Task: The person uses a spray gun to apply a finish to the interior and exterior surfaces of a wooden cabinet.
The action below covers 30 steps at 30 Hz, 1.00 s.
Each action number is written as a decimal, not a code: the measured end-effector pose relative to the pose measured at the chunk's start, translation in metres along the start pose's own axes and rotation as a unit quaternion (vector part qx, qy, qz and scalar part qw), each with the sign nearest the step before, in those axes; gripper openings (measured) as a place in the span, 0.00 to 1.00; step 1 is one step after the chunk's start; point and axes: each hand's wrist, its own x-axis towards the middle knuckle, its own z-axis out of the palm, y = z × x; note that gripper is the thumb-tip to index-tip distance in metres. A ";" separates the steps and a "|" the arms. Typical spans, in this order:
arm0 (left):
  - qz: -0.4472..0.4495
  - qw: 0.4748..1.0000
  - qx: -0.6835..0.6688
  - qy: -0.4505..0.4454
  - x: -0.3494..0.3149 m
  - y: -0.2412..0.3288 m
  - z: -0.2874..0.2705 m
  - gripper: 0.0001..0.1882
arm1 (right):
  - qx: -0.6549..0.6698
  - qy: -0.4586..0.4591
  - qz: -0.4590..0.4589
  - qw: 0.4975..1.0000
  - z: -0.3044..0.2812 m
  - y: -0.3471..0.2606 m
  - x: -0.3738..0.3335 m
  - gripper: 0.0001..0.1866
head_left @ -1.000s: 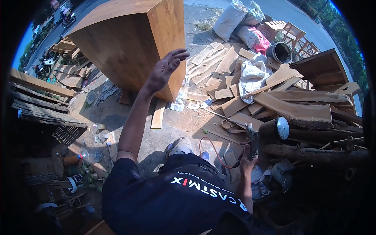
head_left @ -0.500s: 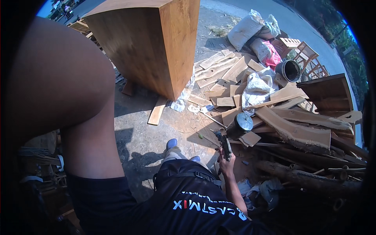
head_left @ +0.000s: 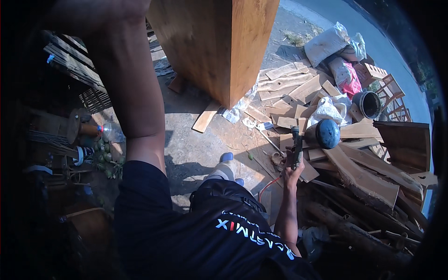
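One big wooden cabinet (head_left: pixel 219 46) stands on the ground, and it serves as the landmark. To its right lie three stuffed sacks: two white ones (head_left: pixel 326 43) and one pink one (head_left: pixel 347 79). One dark bucket (head_left: pixel 367 103) lies on its side just beyond them. One spray gun (head_left: pixel 305 140) with a single round cup sits below and right of the cabinet. One plastic bottle (head_left: pixel 111 132) lies to its lower left. One loose plank (head_left: pixel 206 117) rests at its base. The offcuts to the right are too many to count.
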 end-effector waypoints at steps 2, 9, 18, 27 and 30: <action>-0.020 0.971 0.144 0.191 -0.067 -0.027 -0.030 0.32 | 0.013 0.025 -0.036 0.999 0.007 0.007 0.021 0.13; -0.580 0.761 0.254 0.138 -0.392 -0.192 0.049 0.26 | 0.097 0.052 0.049 0.993 0.061 -0.025 0.050 0.11; -0.596 0.785 0.160 -0.055 -0.537 -0.282 0.098 0.20 | 0.114 -0.002 0.139 0.984 0.102 -0.110 0.084 0.21; -0.704 0.592 0.387 0.070 -0.626 -0.247 0.047 0.13 | 0.210 0.043 0.078 0.974 0.093 -0.145 0.121 0.29; -0.811 0.473 0.343 0.039 -0.664 -0.216 0.044 0.14 | 0.167 0.049 0.129 0.976 0.070 -0.131 0.126 0.32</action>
